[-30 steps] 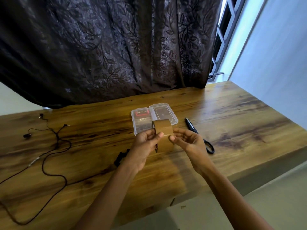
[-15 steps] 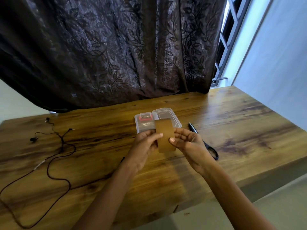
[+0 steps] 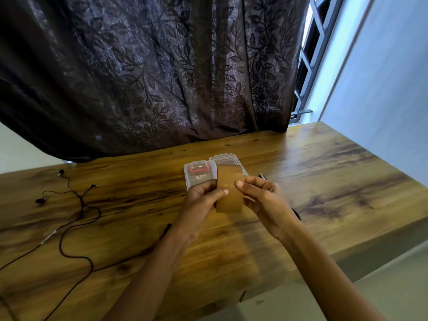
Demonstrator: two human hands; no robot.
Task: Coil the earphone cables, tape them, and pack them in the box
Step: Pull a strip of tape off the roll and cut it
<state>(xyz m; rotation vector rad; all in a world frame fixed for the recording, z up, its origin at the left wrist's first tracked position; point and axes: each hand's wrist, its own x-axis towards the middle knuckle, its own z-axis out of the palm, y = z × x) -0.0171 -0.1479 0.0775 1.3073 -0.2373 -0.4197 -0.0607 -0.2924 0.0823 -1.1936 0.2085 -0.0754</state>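
While the brown tape roll (image 3: 229, 193) is held edge-on above the wooden table (image 3: 324, 181), the left hand (image 3: 201, 205) grips its left side and the right hand (image 3: 264, 200) its right, both thumbs on the band. Just behind it lies the open clear box (image 3: 188, 179). The earphone cable (image 3: 76, 205) sprawls uncoiled well to the left.

Dk curtain (image 3: 150, 77), wood tbl (image 3: 324, 181), barred win (image 3: 311, 49)

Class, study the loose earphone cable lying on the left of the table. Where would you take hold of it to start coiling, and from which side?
Probably pinch the earphone cable where its two earbud leads join, coming from above. It lies thin and flat on the table, so a fingertip pinch from the top seems the likeliest way to lift it.
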